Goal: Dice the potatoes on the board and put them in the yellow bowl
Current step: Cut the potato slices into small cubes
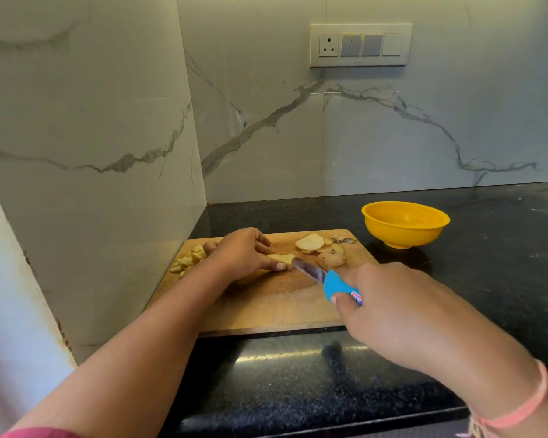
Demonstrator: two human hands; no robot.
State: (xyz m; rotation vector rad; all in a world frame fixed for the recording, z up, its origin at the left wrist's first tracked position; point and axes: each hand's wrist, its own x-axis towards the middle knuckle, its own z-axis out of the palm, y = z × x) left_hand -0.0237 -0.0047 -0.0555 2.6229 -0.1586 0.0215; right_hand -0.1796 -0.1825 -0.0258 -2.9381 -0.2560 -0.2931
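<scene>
my left hand (241, 252) pins a potato slice (280, 257) flat on the wooden board (266, 306), fingers curled over it. my right hand (389, 306) grips the blue-handled knife (321, 276), its blade tip at the slice. diced pieces (189, 260) sit at the board's left edge, more slices (310, 241) at the back. the yellow bowl (405, 223) stands on the dark worktop (487, 248), right of the board.

Veined marble walls (298, 137), a switch panel (360, 45), black speckled granite counter (298, 380).
</scene>
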